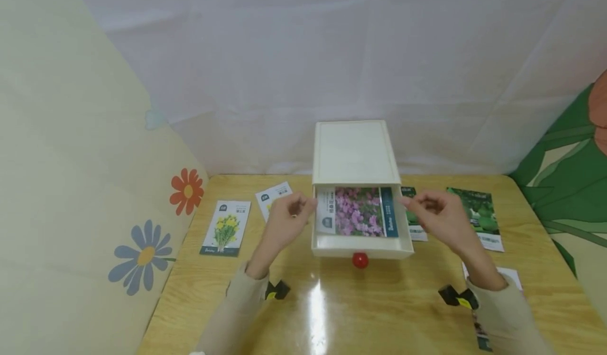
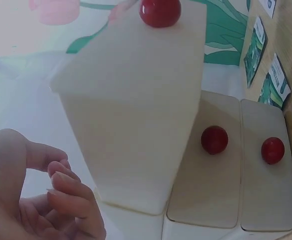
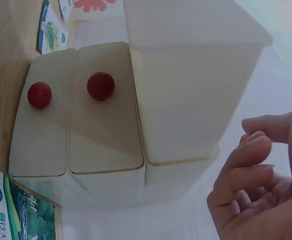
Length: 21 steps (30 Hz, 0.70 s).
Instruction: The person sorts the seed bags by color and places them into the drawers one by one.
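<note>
The top drawer (image 1: 332,248) of a white cabinet (image 1: 355,152) is pulled out, its red knob (image 1: 360,260) facing me. Inside it lies a seed packet (image 1: 358,211) with pink-purple flowers and a dark band. At the drawer's left side is my left hand (image 1: 286,218), its thumb and fingers loosely bent around nothing. My right hand (image 1: 441,218) is on the opposite side, also empty and loosely curled. Both wrist views show the hands beside the drawer walls, near the upper rim. Two lower drawers (image 2: 214,140) with red knobs are closed.
On the wooden table left of the cabinet lie a yellow-flower packet (image 1: 226,227) and another packet (image 1: 273,194) partly behind my hand. Green packets (image 1: 480,218) lie to the right. Near my right sleeve is a partly covered packet (image 1: 512,277). A white cloth (image 1: 265,70) hangs behind.
</note>
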Available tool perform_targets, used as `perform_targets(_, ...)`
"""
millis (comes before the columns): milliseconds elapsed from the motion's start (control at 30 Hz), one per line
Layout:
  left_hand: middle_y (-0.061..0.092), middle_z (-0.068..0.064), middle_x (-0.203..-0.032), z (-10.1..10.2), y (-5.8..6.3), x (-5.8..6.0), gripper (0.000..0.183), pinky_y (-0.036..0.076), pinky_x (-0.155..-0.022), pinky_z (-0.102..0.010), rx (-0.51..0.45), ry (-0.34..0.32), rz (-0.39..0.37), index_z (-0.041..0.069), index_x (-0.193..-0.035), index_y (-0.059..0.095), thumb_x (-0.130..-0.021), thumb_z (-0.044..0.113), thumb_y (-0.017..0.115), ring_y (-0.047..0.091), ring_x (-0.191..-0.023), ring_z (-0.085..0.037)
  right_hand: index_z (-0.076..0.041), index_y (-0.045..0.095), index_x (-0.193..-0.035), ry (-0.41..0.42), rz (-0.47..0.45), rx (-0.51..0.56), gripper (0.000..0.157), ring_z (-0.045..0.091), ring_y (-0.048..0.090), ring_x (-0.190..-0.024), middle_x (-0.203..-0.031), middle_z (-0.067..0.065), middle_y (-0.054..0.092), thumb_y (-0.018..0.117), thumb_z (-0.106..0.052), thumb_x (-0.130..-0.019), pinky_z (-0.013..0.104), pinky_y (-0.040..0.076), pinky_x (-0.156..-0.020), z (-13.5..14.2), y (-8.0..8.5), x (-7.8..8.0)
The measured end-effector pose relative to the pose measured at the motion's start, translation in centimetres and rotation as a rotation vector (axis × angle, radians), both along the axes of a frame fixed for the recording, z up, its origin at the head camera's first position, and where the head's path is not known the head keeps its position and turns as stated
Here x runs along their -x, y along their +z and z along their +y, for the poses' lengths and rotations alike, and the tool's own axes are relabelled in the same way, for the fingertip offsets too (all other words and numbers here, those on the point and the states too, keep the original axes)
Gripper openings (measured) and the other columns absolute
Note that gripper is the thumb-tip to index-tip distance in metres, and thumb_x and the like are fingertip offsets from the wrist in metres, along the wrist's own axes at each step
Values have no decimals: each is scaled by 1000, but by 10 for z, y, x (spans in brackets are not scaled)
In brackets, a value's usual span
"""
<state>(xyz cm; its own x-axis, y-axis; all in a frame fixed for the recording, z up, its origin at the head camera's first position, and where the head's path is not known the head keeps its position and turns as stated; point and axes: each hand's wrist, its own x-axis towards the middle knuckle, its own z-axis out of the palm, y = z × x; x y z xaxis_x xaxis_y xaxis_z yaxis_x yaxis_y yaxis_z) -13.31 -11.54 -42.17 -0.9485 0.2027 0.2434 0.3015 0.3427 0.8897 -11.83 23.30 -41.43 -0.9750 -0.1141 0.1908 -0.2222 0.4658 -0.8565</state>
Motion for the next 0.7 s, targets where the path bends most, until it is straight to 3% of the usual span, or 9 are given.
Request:
perform_targets(233, 66, -4, -73, 6, 10, -25, 19, 43, -52, -18, 2, -30, 61, 6, -93, 73, -104, 19, 67, 49, -58, -6, -3, 74, -107, -71, 55, -18, 17, 11, 64, -65, -80, -11, 71, 72, -19, -104, 24, 54, -56, 15, 1, -7)
perform_targets(500, 70, 2, -76, 20, 25, -56, 19, 54, -54, -23, 20, -146, 100, 11, -96, 74, -106, 24, 65, 55, -61, -3, -2, 73, -114, -134, 88, -41, 19, 6, 67, -77, -96, -17, 72, 73, -18, -103, 17, 56, -64, 36, -2, -18)
perform_targets(700, 71, 2, -79, 30, 30, -69, 19, 57, -56, -23, 22, -197, 70, 13, -96, 73, -107, 27, 65, 57, -64, -1, -4, 72, -113, -172, 50, -47, 17, 1, 66, -81, -94, -19, 71, 73, -17, -103, 14, 53, -66, 50, -6, -26)
